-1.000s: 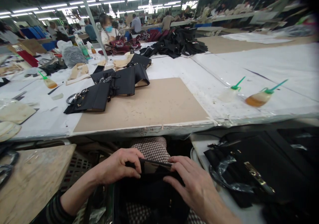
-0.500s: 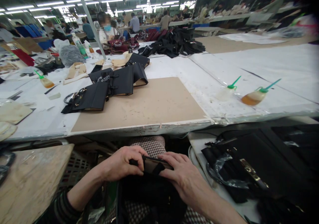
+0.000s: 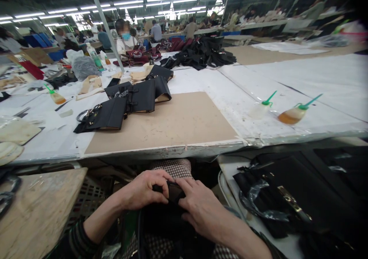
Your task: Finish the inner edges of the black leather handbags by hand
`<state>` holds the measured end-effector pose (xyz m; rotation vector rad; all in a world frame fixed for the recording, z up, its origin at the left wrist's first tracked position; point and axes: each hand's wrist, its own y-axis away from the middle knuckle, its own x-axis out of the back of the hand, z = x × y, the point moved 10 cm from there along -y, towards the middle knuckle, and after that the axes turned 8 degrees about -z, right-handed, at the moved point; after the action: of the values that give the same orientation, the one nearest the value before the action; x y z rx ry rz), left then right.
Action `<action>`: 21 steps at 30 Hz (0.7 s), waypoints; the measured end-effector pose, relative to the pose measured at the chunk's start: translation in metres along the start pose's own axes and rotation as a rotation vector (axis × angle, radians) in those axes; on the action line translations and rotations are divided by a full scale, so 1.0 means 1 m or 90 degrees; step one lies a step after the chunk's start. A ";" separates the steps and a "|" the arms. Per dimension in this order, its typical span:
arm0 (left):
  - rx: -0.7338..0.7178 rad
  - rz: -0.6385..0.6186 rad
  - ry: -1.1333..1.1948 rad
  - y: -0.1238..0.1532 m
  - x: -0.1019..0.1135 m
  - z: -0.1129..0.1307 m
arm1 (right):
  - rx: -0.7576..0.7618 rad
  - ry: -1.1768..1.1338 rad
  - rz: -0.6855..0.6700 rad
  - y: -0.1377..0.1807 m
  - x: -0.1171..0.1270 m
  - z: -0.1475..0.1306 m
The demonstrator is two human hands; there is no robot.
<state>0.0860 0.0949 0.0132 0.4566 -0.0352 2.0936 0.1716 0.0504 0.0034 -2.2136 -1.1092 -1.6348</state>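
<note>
A black handbag [image 3: 172, 220] rests on my lap over checkered cloth, its upper edge towards the table. My left hand [image 3: 145, 190] pinches the bag's edge on the left, fingers curled over it. On the right side of the same edge, my right hand [image 3: 198, 203] grips with the thumb below and the fingers above. Between the two hands a small strip of brownish lining shows. The lower part of the bag is dark and hard to make out.
Several black handbags [image 3: 142, 96] lie on the table beside a brown board [image 3: 184, 122]. Two glue bottles [image 3: 291, 115] stand at the right. More black bags [image 3: 290, 190] lie on a low surface to my right; a wooden board [image 3: 37, 205] is at left. A person [image 3: 126, 40] sits across.
My right hand has shifted left along the bag's edge, closer to my left hand. Less of the lining shows between them. The view has tilted slightly.
</note>
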 end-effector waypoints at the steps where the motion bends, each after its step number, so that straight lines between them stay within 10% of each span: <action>1: 0.002 0.000 0.000 0.000 0.000 0.000 | 0.011 0.001 -0.009 -0.002 0.001 0.000; 7: 0.009 0.006 0.022 0.006 0.002 0.003 | 0.130 -0.131 -0.001 0.002 0.020 0.000; 15: 0.006 0.025 0.028 0.008 0.006 -0.003 | -0.049 -0.054 0.235 0.034 0.020 0.027; 21: 0.007 0.020 0.029 0.005 0.003 -0.002 | -0.083 -0.099 0.194 0.027 0.003 0.027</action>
<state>0.0796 0.0949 0.0136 0.4169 -0.0049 2.1353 0.2093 0.0475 0.0034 -2.4806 -0.6676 -1.4645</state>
